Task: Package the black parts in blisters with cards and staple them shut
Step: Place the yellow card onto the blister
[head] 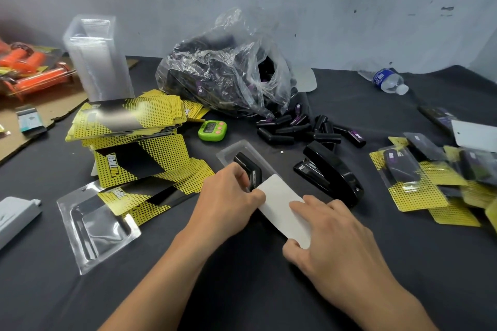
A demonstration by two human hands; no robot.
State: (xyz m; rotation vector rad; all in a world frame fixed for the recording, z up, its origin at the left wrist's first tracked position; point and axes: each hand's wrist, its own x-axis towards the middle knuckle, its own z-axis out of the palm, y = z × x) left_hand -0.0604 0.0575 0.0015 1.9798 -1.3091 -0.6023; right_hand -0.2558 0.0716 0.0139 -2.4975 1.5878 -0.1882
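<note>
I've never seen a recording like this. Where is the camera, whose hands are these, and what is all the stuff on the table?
There is no machine here. The one picture comes from a camera worn on a person's head, looking down at their bare hands. The left hand and right hand both hold a white card. Its far end lies over a clear blister that contains a black part.

On the dark table are a black stapler, a plastic bag of more parts, loose parts, yellow-black cards, stacked empty blisters, a green timer, a water bottle and finished packs.
</note>
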